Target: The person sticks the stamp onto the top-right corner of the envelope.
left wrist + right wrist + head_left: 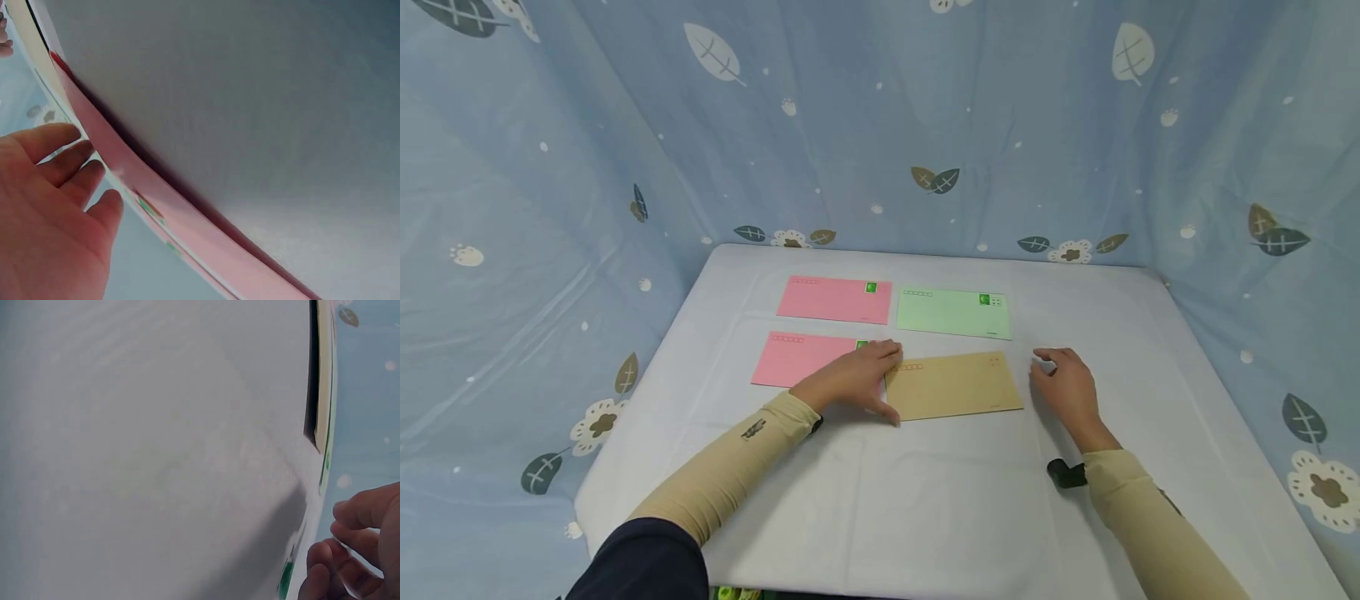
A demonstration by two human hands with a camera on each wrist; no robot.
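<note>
A brown envelope (955, 387) without a green stamp lies on the white cloth. Its left end is under or against my left hand (857, 375), whose spread fingers rest on it. The left palm and fingertips (103, 187) show beside a pink envelope's edge in the left wrist view. Partly covered by that hand is a lower pink envelope (793, 358) with a green stamp. Right of the brown envelope, my right hand (1066, 392) holds its thumb and fingers curled close together above the cloth. By those fingers in the right wrist view shows a small green-and-white stamp (285, 580), seen nearly edge-on.
Behind the brown envelope lie a second pink envelope (835, 300) and a green envelope (951, 315), each with a green stamp at its upper right. A leaf-patterned blue curtain (842, 125) surrounds the white-covered table (925, 517). A black strap piece (1066, 473) sits at the right wrist.
</note>
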